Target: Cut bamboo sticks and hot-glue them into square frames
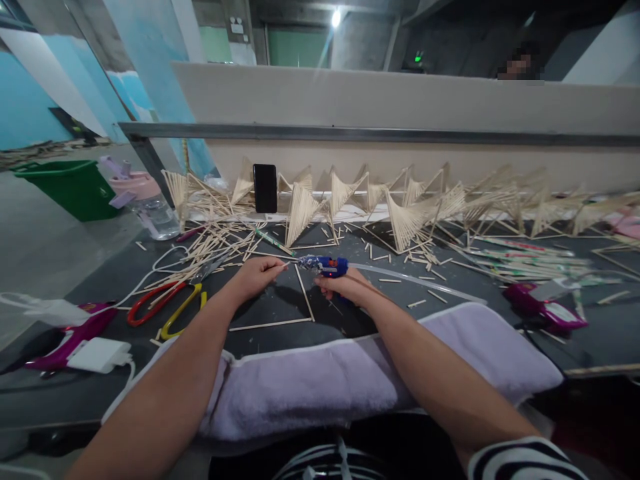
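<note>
My right hand (343, 285) is wrapped round a blue hot glue gun (333, 267), whose nozzle points left. A long clear glue stick (420, 281) trails out of its back end to the right. Pinched in my left hand (257, 277) is a thin wooden stick, its end close to the nozzle; whether they touch I cannot tell. Below and between the hands, wooden sticks (273, 325) lie joined at a corner on the dark table (280, 343). Red and yellow handled scissors (183, 303) rest left of my left hand.
Twisted wooden-stick models (305, 207) line the back, with a black phone (265, 189) upright among them. Loose sticks (210, 247) litter the left. A clear bottle (155, 207), magenta power strips (545, 310) with white plugs, a lilac cushion (320, 380) and a green bin (70, 190) surround the workspace.
</note>
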{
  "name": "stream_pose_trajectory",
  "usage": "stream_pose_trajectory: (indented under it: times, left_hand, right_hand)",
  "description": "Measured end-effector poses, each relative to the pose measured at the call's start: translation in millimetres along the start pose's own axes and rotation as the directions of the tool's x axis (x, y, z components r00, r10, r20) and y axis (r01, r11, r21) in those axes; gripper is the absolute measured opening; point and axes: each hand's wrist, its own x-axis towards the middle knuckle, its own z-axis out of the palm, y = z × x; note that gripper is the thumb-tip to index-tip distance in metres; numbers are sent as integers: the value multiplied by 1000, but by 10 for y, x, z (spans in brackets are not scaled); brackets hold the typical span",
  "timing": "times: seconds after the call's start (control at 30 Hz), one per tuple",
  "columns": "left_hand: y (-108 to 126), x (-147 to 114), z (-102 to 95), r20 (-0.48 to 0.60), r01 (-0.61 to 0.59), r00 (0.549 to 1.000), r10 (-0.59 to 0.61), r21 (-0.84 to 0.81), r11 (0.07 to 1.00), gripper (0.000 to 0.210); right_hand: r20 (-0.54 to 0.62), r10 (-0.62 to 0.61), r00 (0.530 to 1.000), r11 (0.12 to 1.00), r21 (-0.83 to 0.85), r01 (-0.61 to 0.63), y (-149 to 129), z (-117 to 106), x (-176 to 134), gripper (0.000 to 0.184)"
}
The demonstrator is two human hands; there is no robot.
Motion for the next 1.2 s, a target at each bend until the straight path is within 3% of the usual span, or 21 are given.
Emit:
stream_pose_trajectory:
  times: [0.6,0.73,0.87,0.97,1.1,1.2]
  left_hand:
    - [-22,12,-8,66,-62,996,61,5,998,37]
    - [-12,8,-17,18,-47,999,47,16,999,35]
    - [-64,21,-33,-24,-17,1000,20,93,996,34]
    - [-143,52,-23,-4,21,1000,-20,153,988,35]
    - [-226,96,27,-1,57,998,-58,186,981,35]
    - [-235,127,48,5,56,998,-57,167,984,34]
  right_hand:
    - [8,-12,1000,997,-81,12,99,11,54,18]
    - [35,-26,999,995,-97,29,120,1,58,22]
    - [64,-54,996,999,3,54,119,-16,59,20]
    - [4,-58,998,998,-11,58,145,-21,94,21]
    - [-153,-152,976,982,-137,131,208,-19,156,25]
    - [-226,-157,961,987,-81,142,234,-26,183,21]
